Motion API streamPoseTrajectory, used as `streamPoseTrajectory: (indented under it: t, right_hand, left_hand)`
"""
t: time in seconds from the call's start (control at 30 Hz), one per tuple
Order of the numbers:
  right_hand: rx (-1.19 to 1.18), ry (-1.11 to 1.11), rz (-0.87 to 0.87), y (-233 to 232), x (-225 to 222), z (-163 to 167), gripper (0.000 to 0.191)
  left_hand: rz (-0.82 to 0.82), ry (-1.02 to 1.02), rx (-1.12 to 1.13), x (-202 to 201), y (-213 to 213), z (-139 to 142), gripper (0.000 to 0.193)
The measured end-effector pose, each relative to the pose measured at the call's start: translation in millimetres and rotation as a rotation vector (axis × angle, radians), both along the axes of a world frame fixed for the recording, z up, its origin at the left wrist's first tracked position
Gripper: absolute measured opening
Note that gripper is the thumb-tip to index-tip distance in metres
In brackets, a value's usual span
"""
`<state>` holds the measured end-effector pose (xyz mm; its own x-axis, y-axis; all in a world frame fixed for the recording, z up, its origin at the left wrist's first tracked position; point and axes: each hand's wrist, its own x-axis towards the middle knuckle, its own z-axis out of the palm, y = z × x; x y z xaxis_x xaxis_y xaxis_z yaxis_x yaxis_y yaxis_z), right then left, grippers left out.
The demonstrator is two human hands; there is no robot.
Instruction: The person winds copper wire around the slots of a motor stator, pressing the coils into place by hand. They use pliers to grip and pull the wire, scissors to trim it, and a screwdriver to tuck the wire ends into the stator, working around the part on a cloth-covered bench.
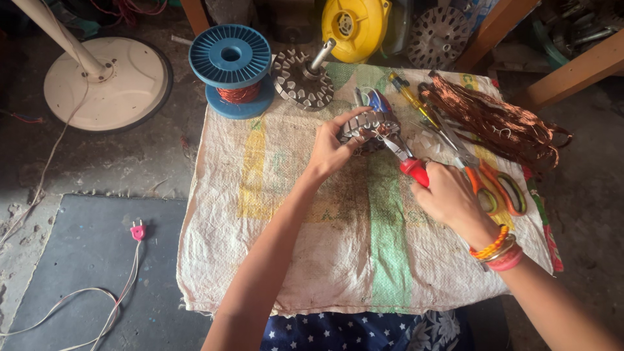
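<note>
Left hand is clamped around the ribbed stator, held over the far middle of the woven sack. Right hand grips red-handled pliers (long axis slanting from right hand up-left), nose touching the stator's right side.

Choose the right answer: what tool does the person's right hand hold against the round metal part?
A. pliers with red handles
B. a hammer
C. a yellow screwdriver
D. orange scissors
A: the right hand grips red-handled pliers whose tips reach the round metal part held by the left hand; the scissors and screwdriver lie on the cloth.
</note>
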<state>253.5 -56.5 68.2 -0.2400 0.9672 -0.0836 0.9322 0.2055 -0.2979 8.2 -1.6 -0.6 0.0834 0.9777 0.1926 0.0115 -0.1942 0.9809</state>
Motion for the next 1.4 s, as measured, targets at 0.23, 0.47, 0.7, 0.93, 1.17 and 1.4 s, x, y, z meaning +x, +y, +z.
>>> streamPoseTrajectory:
  t: [0.23, 0.47, 0.7, 0.93, 1.17, 1.4]
  right_hand:
    - [-0.001, -0.19, -0.152, 0, 43, -8, 0.023]
    - [-0.031, 0.03, -0.237, 13, 89, -24, 0.042]
    - [0.175, -0.171, -0.227, -6, 138, -40, 0.075]
    - [0.04, -0.373, -0.443, -26, 138, -7, 0.081]
    - [0.096, -0.142, -0.524, -70, 178, 26, 0.069]
    - [-0.215, 0.995, -0.407, -98, 122, 6, 0.059]
  left_hand:
    - [0.189, -0.153, -0.055, -7, 13, -14, 0.059]
    - [0.168, -0.149, -0.03, -13, 16, -23, 0.063]
    - [0.161, -0.177, -0.013, -15, 13, -19, 0.065]
    - [0.114, -0.238, -0.006, -19, 12, -22, 0.066]
    - [0.156, -0.161, 0.06, -22, 12, -26, 0.062]
    - [0.199, -0.163, -0.063, -20, 16, -18, 0.051]
